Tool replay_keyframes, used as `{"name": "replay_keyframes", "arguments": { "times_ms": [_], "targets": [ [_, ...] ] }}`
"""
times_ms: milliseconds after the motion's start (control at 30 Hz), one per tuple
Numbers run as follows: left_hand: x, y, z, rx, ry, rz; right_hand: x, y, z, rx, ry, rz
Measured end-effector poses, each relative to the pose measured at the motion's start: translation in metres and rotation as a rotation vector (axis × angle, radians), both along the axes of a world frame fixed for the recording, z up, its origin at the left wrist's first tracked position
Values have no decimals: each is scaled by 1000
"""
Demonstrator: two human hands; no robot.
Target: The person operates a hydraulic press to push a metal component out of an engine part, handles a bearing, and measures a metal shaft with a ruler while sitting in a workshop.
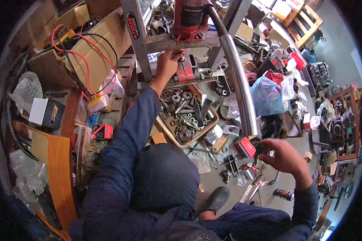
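Note:
My left hand [169, 64] reaches into the frame of a shop press, fingers bent in a pinch at a small round metal part [182, 59]. That part stands on a red steel block [184, 72] resting on the press's lower crossbar. Above it sits a red hydraulic bottle jack [189, 20]. A long shiny steel pipe [239, 84] slants down from the jack towards me. Close by the pipe's lower end, my right hand [285, 158] hovers, fingers curled with thumb apart. Dark patches at its fingertips cannot be told apart from the background.
A tray [171, 136] full of bearings, gears and bolts lies below the press. A red box [245, 147], hand tools [256, 190] and a spray can [283, 195] lie on the floor. Blue plastic bag [267, 94] at right; cardboard box [94, 56] with red cable at left.

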State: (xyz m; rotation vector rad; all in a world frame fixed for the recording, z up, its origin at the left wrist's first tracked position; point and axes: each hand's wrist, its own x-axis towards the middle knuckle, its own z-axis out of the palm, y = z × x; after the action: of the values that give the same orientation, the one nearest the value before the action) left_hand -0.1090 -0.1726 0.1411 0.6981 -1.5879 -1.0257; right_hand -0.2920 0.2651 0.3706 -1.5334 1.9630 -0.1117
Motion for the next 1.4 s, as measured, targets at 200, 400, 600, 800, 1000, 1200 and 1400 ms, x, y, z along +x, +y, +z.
{"name": "replay_keyframes", "arguments": {
  "times_ms": [200,400,600,800,1000,1200,1400],
  "targets": [
    [-2,5,2,3,-84,31,39,-69,-31,133,41,155],
    [-2,12,9,7,-136,-16,52,-101,-107,-223,-225,149],
    [-3,4,9,-99,-143,6,45,-135,-204,-213,-110,152],
    [-6,2,10,-132,-124,-4,37,-121,-305,-503,-232,-418],
    [4,2,0,-54,-77,19,94,-120,-163,-1157,25,-412],
    [-3,17,14,-38,-144,8,85,-108,-14,-1627,427,52],
    [2,10,8,20,-108,37,62,-127,97,-1560,799,-218]
  ]
}}
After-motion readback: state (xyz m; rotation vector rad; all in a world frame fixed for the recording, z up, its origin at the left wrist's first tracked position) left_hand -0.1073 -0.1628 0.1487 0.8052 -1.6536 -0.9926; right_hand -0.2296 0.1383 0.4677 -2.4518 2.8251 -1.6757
